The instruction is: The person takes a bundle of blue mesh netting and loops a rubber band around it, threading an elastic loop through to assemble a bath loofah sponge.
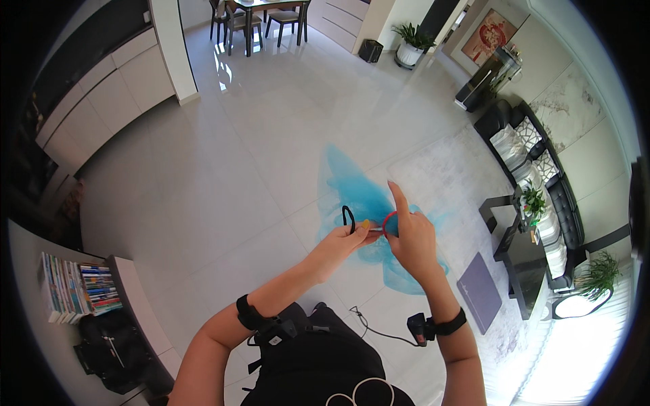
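Note:
Sheer light-blue mesh fabric (355, 184) spreads out behind and below both hands in loose, puffy folds. My left hand (343, 244) is closed in a pinch at its near edge. A thin black loop (347, 218) stands up by its fingers, and a small yellow spot shows at the thumb tip. My right hand (414, 242) meets it from the right, index finger stretched forward, thumb and other fingers bent round a red ring (386, 223). A short greyish piece bridges the two hands; its kind is unclear. The fingers partly hide the ring.
Glossy pale tiles (223, 162) surround me. To the right are a purple-grey mat (480, 292), a dark low table (521, 260) and a black sofa (564, 196). A shelf with books (78, 284) and a black bag (112, 348) stands left. A dining table (271, 3) is far ahead.

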The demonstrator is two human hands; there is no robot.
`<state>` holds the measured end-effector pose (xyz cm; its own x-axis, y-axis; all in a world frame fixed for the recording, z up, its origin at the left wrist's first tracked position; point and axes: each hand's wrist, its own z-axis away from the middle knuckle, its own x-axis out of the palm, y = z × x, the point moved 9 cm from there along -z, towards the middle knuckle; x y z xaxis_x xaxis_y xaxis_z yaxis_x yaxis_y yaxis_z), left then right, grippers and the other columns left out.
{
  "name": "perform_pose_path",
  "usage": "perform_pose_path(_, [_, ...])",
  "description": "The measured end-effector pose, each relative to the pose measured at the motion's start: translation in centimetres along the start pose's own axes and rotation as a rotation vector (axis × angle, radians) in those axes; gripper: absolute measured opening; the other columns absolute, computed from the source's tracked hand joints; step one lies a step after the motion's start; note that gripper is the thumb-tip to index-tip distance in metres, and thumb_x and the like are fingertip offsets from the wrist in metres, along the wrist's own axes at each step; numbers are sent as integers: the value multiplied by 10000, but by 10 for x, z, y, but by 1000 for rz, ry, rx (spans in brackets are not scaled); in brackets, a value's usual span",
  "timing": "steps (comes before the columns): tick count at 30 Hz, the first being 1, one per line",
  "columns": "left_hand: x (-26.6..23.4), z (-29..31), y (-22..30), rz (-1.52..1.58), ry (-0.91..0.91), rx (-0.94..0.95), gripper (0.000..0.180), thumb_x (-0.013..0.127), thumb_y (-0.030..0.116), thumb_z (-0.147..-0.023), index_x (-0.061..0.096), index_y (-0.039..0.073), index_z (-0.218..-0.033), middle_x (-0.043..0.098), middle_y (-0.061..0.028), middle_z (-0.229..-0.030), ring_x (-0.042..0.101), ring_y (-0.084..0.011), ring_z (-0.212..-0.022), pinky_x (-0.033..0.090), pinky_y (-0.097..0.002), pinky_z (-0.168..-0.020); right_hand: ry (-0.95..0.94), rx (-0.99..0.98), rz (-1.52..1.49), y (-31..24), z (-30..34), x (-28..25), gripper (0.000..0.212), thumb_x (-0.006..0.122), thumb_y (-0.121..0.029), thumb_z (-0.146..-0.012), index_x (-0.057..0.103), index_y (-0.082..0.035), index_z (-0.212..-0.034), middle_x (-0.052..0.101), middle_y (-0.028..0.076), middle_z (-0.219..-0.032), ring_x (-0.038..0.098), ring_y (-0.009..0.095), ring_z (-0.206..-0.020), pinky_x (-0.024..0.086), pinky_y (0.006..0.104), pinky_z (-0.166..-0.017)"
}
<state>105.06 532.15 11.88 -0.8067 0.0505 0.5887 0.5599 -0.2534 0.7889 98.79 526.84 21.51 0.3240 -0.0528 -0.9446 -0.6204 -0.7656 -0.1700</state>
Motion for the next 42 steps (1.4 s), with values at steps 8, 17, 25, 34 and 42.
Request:
perform_pose_path(8, [16, -19, 21, 205, 45, 222, 632, 679, 255, -846, 345, 14, -1325, 469, -67, -1259, 394, -142, -1214, 289, -315, -1026, 64, 47, -256, -8, 0, 4, 883, 638, 88, -649, 269, -115, -1425, 578, 113, -728, 564, 320, -731, 460, 382, -647])
perform_pose_path(17, [-4, -23, 30, 270, 257, 300, 218, 648, 107, -838, 587, 17, -1027, 611, -35, -975, 560, -121, -949, 415, -271, -851, 87, 92, -491, -2, 3, 5, 896, 603, 119, -656, 238, -133, -1434, 616, 137, -810, 616, 302, -809, 490, 347, -731])
perform_pose_path(25, [-31, -21, 17, 93, 463, 187, 173, 673, 120, -809, 579, 38, -928, 594, -18, -875, 555, -105, -822, 441, -258, -738, 114, 133, -477, 2, 8, 11, 809, 582, 114, -655, 322, -110, -1388, 596, 112, -746, 596, 264, -713, 478, 319, -668])
perform_pose_path(34, [-22, -16, 39, -166, 441, 308, 172, 676, 159, -813, 608, 30, -904, 607, -28, -863, 559, -120, -820, 444, -283, -708, 170, 133, -460, 4, 9, 14, 621, 618, 96, -651, 398, -16, -1222, 600, 140, -854, 569, 320, -844, 456, 383, -734])
perform_pose_path(42, [-28, -23, 36, -545, 634, 460, 165, 572, 212, -903, 591, 50, -884, 561, 6, -832, 487, -102, -775, 403, -272, -701, 367, -10, 21, -12, 6, 17, 344, 681, 42, -623, 522, -10, -924, 581, 115, -831, 537, 288, -818, 407, 394, -771])
